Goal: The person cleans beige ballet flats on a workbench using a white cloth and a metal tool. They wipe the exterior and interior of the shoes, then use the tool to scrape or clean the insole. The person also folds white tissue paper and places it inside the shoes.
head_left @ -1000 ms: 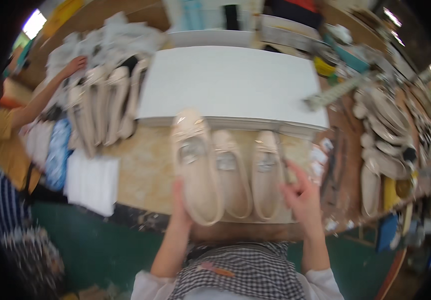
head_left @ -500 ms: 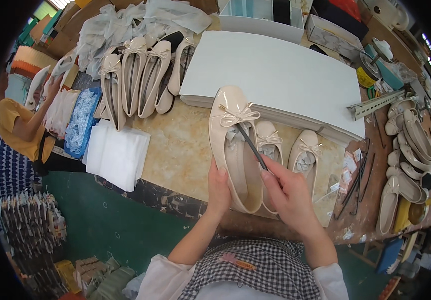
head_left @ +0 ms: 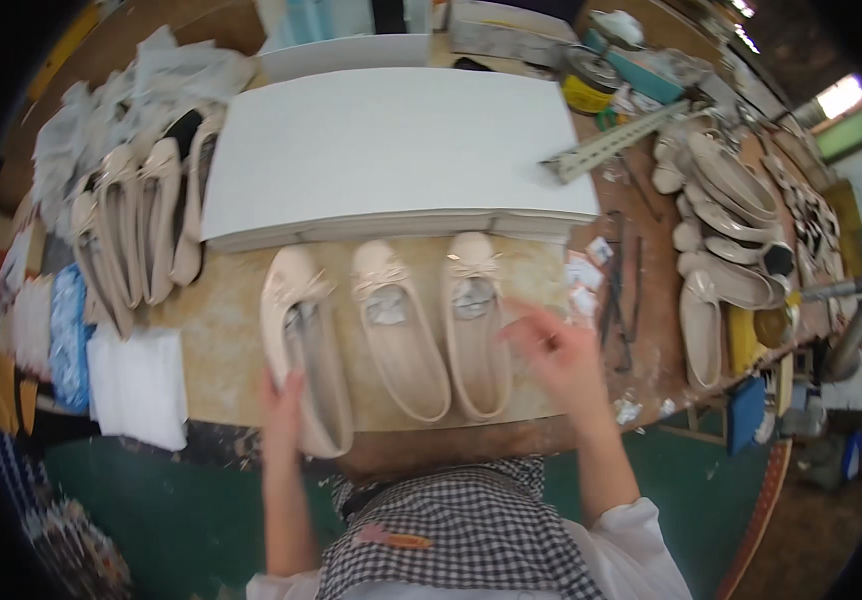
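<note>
Logging L to R: bunch of beige flats [head_left: 158, 230] far left, white sheets [head_left: 138, 385] near left. My L hand [head_left: 286, 415], fingers clamped on left side of the left flat [head_left: 317, 370], nr heel; toe pts far; can't tell if lifted. Mid flat [head_left: 408, 350] + right flat [head_left: 478, 350] just beside each other on tan tabletop [head_left: 221, 345], crumpled paper in both toes. Big white stack [head_left: 391, 150] beyond. My R hand [head_left: 563, 362] just right of right flat; blurred, can't tell if fingers apart or together. Dark rods [head_left: 611, 300] farther right, then heap of beige flats [head_left: 741, 250].
</note>
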The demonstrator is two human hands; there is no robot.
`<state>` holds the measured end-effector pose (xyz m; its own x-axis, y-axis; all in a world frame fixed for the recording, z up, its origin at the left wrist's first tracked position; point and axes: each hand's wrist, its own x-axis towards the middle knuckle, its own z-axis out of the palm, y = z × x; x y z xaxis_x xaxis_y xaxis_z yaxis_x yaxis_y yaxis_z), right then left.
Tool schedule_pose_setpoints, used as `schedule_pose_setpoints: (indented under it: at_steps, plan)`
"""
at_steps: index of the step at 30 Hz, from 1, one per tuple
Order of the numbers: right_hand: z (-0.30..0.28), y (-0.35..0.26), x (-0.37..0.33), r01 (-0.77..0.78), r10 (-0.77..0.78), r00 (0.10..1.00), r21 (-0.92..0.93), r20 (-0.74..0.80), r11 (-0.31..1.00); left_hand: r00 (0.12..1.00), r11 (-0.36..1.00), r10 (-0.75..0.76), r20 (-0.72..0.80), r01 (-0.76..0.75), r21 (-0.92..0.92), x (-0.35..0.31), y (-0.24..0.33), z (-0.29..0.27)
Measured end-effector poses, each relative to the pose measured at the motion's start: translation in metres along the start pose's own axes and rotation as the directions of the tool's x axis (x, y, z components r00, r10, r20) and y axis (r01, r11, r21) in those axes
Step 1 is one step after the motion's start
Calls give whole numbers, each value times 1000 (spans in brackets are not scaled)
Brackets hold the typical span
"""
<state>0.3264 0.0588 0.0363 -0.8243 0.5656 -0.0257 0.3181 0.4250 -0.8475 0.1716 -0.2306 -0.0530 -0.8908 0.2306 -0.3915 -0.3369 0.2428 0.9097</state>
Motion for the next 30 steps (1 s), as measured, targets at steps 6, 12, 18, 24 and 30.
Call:
schedule_pose_setpoints:
  at_steps: [6,12,18,24,30]
  plan:
    - [-95,151,-30,-417,128,907,-815,-401,402,871,556,456,186,-441,704,-21,60,43]
    - [-89,96,-21,-342,103,903,-553,-417,760,921,933,223,320,-297,205,-13,24,81]
    - [16,-20,-17,-51,43,995,86,91,995,770,632,-111,628,542,-554,-18,35,88]
    - [36,-58,-7,-106,48,965,219,257,970,961,908,157,229,-49,-417,-19,49,93]
    - [57,-70,-3,150,-149,988,-5,37,989,951,873,275,142,-185,-451,-28,28,100]
